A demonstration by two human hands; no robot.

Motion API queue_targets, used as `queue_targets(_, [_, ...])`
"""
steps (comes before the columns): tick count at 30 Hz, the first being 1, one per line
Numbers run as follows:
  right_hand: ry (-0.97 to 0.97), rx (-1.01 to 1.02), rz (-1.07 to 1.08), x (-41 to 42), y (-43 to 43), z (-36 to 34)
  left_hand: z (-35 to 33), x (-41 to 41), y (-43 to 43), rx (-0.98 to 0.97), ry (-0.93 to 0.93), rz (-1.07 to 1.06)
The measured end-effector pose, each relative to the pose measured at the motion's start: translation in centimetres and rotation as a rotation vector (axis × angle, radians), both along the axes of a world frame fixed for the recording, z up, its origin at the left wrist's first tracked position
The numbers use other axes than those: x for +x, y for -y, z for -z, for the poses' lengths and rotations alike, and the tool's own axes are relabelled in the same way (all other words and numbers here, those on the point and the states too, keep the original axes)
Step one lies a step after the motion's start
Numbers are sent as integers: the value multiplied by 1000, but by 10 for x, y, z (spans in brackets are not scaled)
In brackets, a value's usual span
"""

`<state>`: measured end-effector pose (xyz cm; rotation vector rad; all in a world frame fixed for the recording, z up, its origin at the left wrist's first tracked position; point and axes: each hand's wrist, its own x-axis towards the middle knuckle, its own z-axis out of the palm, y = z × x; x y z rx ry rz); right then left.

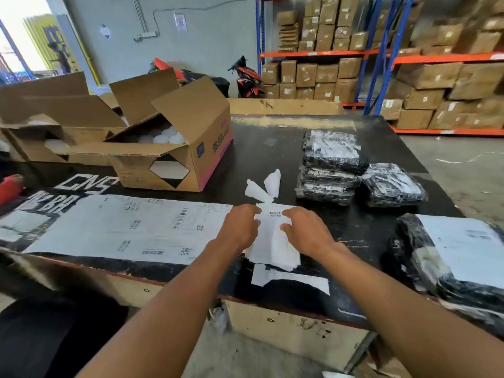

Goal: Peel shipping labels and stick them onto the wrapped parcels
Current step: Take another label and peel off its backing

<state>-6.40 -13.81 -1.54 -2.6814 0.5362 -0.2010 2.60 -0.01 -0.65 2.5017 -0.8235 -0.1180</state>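
Forearms enter from the bottom edge. At frame centre, the left hand [240,225] and right hand [305,230] each pinch the top sheet of the label stack [272,249]. Black wrapped parcels [331,165] are stacked centre right on the table [261,148].

The print on the label stack [272,241] cannot be read. The nearest parcel [406,233] is cut off by the right edge; the shelved boxes [436,75] are blurred.
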Motion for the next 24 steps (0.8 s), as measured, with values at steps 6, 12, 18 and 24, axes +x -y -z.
queue_targets(6, [-91,-45,65,15,3,23,30,19,5,53,-50,64])
queue_targets(12, [-65,-116,94,17,4,32,43,21,6,52,52,79])
queue_targets(18, [-35,-286,67,13,-3,31,44,16,3,54,169,86])
queue_targets(24, [288,75,192,-3,3,7,15,5,10,-179,242,92])
